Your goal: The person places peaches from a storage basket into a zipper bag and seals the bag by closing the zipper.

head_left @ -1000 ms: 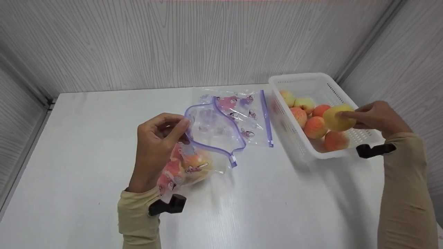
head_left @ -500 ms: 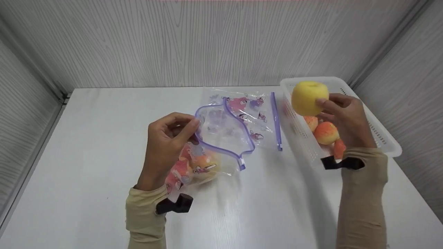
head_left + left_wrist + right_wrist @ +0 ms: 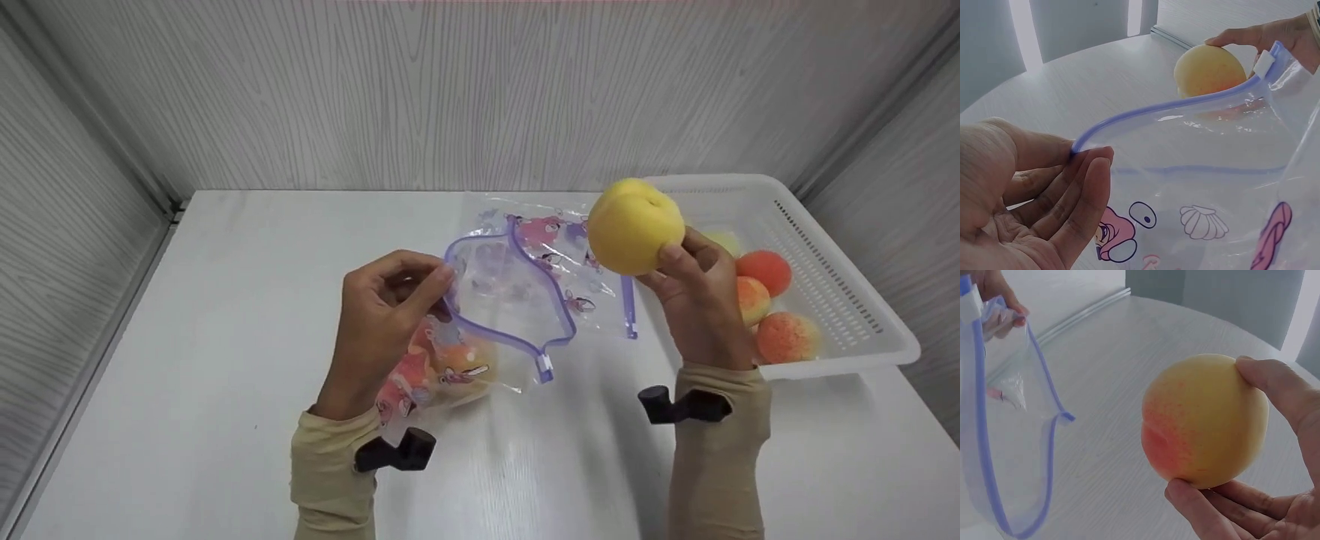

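Observation:
Between thumb and fingers, my left hand (image 3: 382,322) pinches the purple rim of a clear zip bag (image 3: 517,341), whose mouth gapes wide. Cartoon prints cover the bag, and red and yellow-orange fruit (image 3: 457,364) lies inside its lower part. My right hand (image 3: 701,292) grips a yellow peach (image 3: 634,225) in the air, right of the bag's mouth and apart from it. A red blush shows on the peach (image 3: 1202,422) in the right wrist view. From the left wrist view, the peach (image 3: 1207,67) appears beyond the bag's purple rim (image 3: 1168,107).
A white perforated basket (image 3: 862,315) with several peaches (image 3: 787,337) stands at the right; my right hand hides part of it. Another printed zip bag (image 3: 592,300) lies flat on the white table (image 3: 247,300) behind the held one. Panelled walls (image 3: 375,97) enclose the back and sides.
My right hand has lifted the yellow peach out from over the basket and carried it left toward the bag. My left hand keeps its pinch on the rim, and the head view has shifted.

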{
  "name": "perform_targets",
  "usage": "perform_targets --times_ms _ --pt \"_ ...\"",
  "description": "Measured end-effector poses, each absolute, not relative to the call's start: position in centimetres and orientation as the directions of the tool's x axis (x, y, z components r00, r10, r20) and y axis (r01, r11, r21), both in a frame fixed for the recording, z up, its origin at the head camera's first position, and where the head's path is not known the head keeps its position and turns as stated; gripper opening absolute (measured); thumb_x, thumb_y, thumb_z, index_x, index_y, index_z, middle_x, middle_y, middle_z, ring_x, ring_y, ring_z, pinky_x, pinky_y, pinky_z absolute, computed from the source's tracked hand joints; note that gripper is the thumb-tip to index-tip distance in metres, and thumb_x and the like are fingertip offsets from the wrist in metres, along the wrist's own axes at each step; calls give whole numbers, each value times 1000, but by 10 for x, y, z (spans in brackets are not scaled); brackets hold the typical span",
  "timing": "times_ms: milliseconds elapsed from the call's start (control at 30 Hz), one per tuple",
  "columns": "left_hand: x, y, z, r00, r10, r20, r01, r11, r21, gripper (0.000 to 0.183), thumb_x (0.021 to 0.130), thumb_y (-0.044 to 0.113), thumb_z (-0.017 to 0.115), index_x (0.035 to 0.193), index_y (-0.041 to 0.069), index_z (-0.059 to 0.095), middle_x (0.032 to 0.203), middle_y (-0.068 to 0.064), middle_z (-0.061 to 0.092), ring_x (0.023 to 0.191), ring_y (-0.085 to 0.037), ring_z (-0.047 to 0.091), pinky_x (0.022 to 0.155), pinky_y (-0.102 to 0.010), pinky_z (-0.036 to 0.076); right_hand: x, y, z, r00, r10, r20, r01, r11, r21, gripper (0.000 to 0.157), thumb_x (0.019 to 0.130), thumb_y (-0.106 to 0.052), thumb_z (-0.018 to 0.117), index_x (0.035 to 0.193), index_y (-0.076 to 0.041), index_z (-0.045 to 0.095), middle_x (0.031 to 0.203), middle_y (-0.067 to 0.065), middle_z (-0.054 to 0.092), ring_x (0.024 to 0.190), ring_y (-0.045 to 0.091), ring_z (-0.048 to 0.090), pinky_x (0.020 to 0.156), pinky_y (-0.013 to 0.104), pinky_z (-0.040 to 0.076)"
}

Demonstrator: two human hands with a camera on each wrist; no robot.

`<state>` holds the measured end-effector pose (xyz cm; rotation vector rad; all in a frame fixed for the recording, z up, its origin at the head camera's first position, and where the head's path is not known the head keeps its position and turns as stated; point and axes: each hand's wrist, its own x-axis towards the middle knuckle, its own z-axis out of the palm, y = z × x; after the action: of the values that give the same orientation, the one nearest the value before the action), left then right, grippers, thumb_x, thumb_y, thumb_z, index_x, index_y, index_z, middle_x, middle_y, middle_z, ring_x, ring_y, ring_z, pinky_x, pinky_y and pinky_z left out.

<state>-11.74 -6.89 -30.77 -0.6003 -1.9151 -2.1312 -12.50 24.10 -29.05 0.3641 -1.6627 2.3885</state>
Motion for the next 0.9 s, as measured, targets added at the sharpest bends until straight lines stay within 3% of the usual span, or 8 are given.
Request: perform_targets --times_ms 333,600,900 --pt "-115 -68 -307 -887 136 442 423 -146 894 15 90 13 66 97 1 68 87 -13 65 67 -29 63 63 -38 58 -112 224 -289 -942 -2 336 -306 -408 -860 52 80 -3 64 128 9 47 117 21 54 103 28 55 94 42 50" --pt "-117 -70 -306 -885 126 448 429 -155 890 15 89 13 66 97 0 67 87 -14 65 67 -30 64 64 -40 58 -117 211 -291 -948 -91 305 -273 -259 -926 46 79 0 65 123 7 53 111 22 61 95 28 61 89 38 53" --pt "-115 -73 -307 -893 117 434 420 -129 898 15 90 14 65 97 2 67 87 -13 64 68 -29 63 64 -38 58 -118 194 -295 -954 -154 259 -243 -113 -963 44 76 0 72 118 4 58 110 20 63 98 31 63 86 36 54"
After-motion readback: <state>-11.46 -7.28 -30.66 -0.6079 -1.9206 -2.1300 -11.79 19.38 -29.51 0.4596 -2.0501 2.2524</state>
